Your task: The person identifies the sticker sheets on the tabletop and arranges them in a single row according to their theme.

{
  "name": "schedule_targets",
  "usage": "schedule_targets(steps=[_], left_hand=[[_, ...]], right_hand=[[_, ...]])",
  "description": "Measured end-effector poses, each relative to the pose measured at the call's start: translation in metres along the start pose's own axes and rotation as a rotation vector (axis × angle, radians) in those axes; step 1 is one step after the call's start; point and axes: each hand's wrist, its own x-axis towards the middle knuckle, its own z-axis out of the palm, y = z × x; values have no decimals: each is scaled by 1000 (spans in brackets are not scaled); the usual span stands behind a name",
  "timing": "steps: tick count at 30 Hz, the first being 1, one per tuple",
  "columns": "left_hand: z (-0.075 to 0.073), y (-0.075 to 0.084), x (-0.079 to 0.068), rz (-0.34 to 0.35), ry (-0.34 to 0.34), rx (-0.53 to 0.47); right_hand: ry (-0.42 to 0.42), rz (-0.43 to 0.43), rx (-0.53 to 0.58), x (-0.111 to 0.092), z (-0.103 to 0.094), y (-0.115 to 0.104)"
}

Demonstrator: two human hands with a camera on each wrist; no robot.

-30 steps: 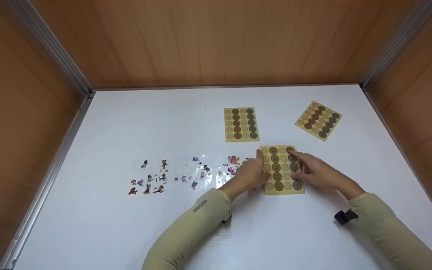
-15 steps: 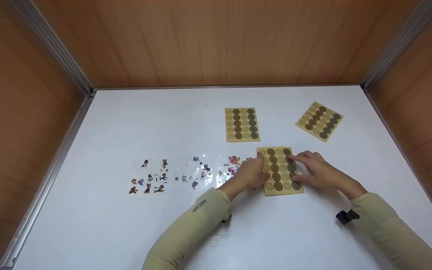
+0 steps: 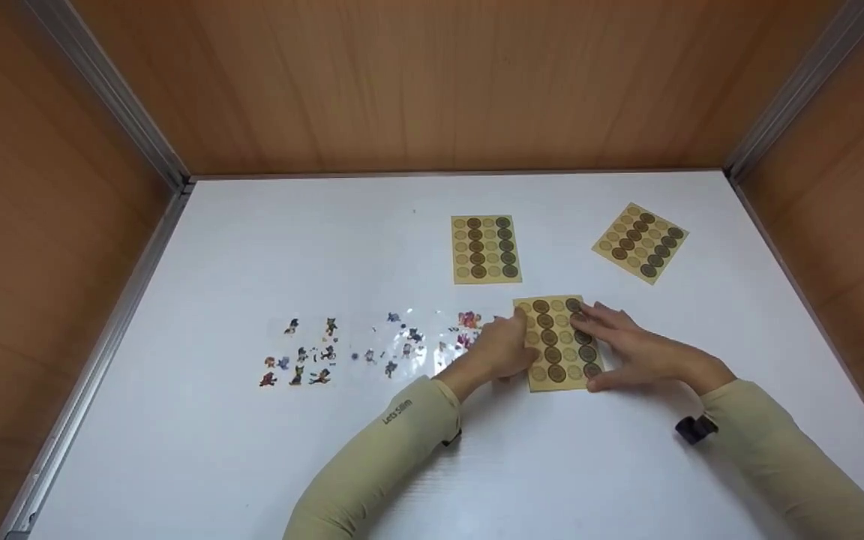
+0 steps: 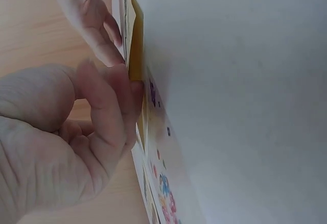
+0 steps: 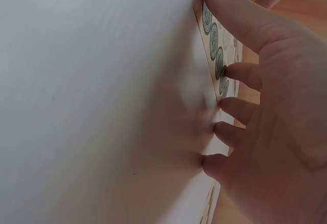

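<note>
A tan sheet of round stickers (image 3: 559, 337) in light and dark columns lies before me in the head view. My left hand (image 3: 502, 347) pinches its left edge; the left wrist view shows curled fingers at the raised edge of the sheet (image 4: 136, 40). On the other side is my right hand (image 3: 636, 351), its fingertips on the upper right of the sheet and its thumb at the lower right corner. The right wrist view has the thumb (image 5: 232, 9) over the sheet's edge and several fingertips spread down along it, the lower ones on the white table.
Another tan sticker sheet (image 3: 486, 249) lies behind, and a third sheet (image 3: 640, 243) sits turned at the back right. Clear sheets with small cartoon stickers (image 3: 299, 356) stretch to the left, partly under my left forearm. Wooden walls (image 3: 432, 90) enclose the white table (image 3: 312, 247).
The sheet's top has shifted slightly left. My right thumb has slid down to the lower right corner, and the right fingers have moved slightly onto the sheet. The left hand stays in place.
</note>
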Motion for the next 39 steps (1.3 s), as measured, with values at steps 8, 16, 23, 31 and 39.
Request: schedule_targets(steps=[8,16,23,31,39], left_hand=[[-4,-1,1,-9,2,3],[-9,-2,1,34,42,151],[-11,-3,-1,96,56,258],[-15,-8,-2,212,20,359],[-23,-18,2,232,-129,483]], right_hand=[[-27,11,-16,0,-3,-1],[-7,2,-24,3,-1,-1],[15,-10,-26,0,3,-1],[10,-10,-33,0,4,-1],[16,-26,-45,2,5,0]])
